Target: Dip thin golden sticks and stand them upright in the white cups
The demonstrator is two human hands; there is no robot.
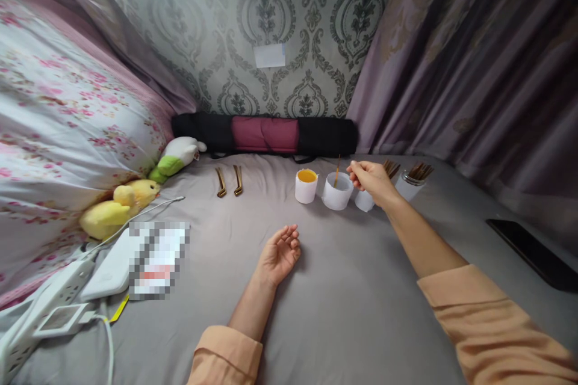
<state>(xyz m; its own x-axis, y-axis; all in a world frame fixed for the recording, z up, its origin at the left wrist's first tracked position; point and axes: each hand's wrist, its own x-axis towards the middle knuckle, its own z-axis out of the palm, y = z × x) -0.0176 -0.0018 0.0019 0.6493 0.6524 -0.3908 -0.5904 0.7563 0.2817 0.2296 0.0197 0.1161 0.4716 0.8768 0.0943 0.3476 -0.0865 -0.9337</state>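
Note:
My right hand (369,181) is over the row of white containers, fingers pinched together. Whatever they may hold is too small to make out. Just left of the fingertips, a thin brown stick (338,172) stands in a white cup (338,197). Under the right hand is another white container (363,201), partly hidden, with brown sticks (392,168) showing behind the hand. A glass jar (409,185) holds more thin sticks. Left of the cup stands a white-wrapped cup (306,191) with orange-yellow contents. My left hand (282,252) rests palm up on the grey sheet, fingers loosely curled, holding nothing.
Two gold-coloured bent metal tools (238,180) lie further left. A black and maroon roll (265,135) lies along the wall. Plush toys (120,207), a power strip (43,310) and a white device (115,264) are at left; a dark phone (533,252) lies at right.

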